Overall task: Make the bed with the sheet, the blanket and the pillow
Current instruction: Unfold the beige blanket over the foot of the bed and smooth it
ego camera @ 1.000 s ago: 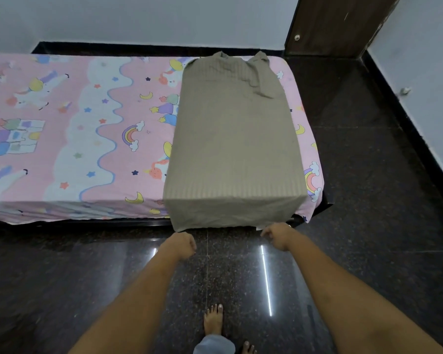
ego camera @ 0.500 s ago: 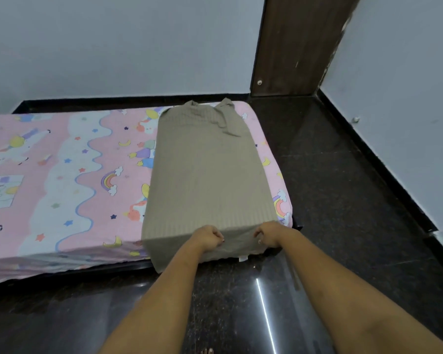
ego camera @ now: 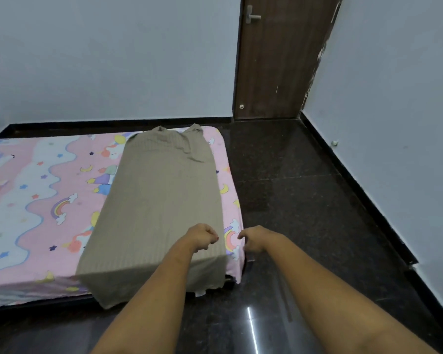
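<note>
The blanket (ego camera: 161,208), a plain taupe cloth with fine ribbing, lay folded into a long strip across the end of the pink cartoon-print sheet (ego camera: 36,200) nearest the door (ego camera: 274,60). Its far end was rumpled into two peaks. Its near end hung over the bed edge toward the dark floor (ego camera: 304,213). The left hand (ego camera: 202,237) sat curled at the blanket's door-side edge. The right hand (ego camera: 255,238) sat curled just doorward, over the sheet corner. I could not tell whether either gripped cloth.
</note>
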{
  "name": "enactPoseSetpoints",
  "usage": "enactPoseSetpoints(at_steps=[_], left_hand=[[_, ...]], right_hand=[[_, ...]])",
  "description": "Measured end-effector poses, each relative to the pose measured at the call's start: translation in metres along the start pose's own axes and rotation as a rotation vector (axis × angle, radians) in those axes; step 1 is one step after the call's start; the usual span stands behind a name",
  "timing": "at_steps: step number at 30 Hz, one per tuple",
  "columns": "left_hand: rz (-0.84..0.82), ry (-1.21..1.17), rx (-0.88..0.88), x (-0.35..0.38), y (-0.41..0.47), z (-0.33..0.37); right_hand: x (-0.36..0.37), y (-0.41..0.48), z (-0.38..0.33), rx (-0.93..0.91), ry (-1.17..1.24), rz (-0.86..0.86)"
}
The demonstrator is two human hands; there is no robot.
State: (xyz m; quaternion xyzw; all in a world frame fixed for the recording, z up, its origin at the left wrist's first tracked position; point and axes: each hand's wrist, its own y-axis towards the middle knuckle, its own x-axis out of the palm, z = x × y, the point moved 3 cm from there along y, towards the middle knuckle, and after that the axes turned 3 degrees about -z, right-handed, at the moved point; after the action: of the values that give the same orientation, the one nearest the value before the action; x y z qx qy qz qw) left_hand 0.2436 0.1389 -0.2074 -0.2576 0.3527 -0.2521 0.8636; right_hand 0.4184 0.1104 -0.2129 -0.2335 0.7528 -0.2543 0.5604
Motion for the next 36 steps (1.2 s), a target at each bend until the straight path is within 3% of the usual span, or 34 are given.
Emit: enactPoseSetpoints(at_steps=[5, 15, 19, 22, 28, 36], left_hand=[[0.062, -0.054, 0.013, 0.014, 0.025, 0.039], [0.157, -0.069, -0.126, -0.011, 0.133, 0.038], [0.158, -0.054, -0.114, -0.032, 0.193, 0.070], [0.184, -0.034, -0.102, -0.051, 0.229, 0.105], [0.267, -0.132, -0.076, -0.093, 0.297, 0.161], [0.345, -0.269, -0.229, -0.109, 0.401, 0.194]], right_hand=[[-0.051, 0.023, 0.028, -0.076, 0.020, 0.039], [-0.111, 0.130, 0.036, -0.206, -0.085, -0.061], [-0.181, 0.174, 0.037, -0.239, -0.214, -0.043], [-0.232, 0.205, 0.041, -0.241, -0.225, 0.033], [-0.295, 0.267, 0.051, -0.256, -0.261, 0.029], [-0.379, 0.391, 0.074, -0.378, -0.340, -0.050]])
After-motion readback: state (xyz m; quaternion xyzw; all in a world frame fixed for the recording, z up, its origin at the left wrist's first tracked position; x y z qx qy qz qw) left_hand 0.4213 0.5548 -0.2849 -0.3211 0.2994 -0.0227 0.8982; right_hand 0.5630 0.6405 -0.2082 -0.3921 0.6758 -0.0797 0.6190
